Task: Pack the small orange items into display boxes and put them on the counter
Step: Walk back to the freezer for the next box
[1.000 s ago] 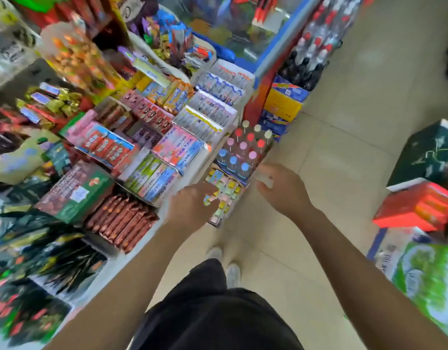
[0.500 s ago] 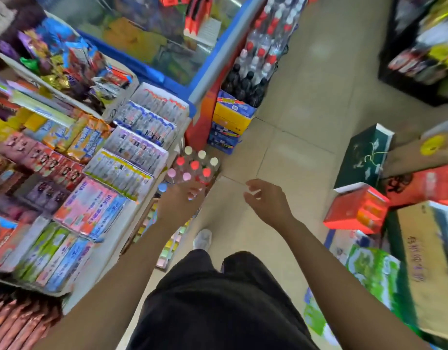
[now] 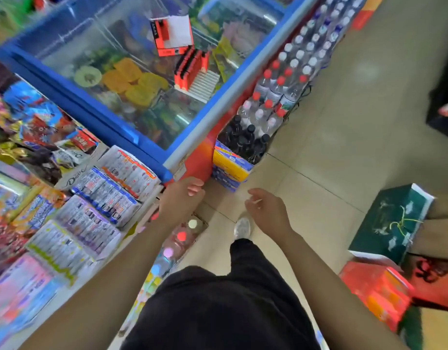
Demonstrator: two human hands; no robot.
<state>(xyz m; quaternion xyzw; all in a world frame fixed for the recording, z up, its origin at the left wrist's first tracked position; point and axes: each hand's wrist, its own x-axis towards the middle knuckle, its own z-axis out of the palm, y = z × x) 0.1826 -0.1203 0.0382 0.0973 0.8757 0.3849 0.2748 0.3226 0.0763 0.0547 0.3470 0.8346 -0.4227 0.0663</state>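
Note:
A row of small orange items [image 3: 190, 68] stands on a white ribbed tray [image 3: 204, 85] on the glass lid of a blue chest freezer [image 3: 217, 112]. Just behind them an orange and white display box [image 3: 171, 35] lies on the same lid. My left hand [image 3: 180, 198] hangs near the freezer's front corner with loosely curled fingers and holds nothing. To its right, over the floor, my right hand [image 3: 265, 208] is also empty and relaxed. Both hands are well short of the orange items.
A snack counter [image 3: 96, 198] packed with boxed sweets runs along the left. Lollipops [image 3: 181, 236] stand below my left arm. Water bottles [image 3: 281, 84] and yellow-blue cartons [image 3: 230, 165] line the freezer's side. A green gift box [image 3: 389, 223] and red boxes [image 3: 374, 291] sit at the right.
I have walked forward along the aisle. The freezer with the orange items now fills the top of the view. Both hands moved from the lollipop rack towards the freezer corner.

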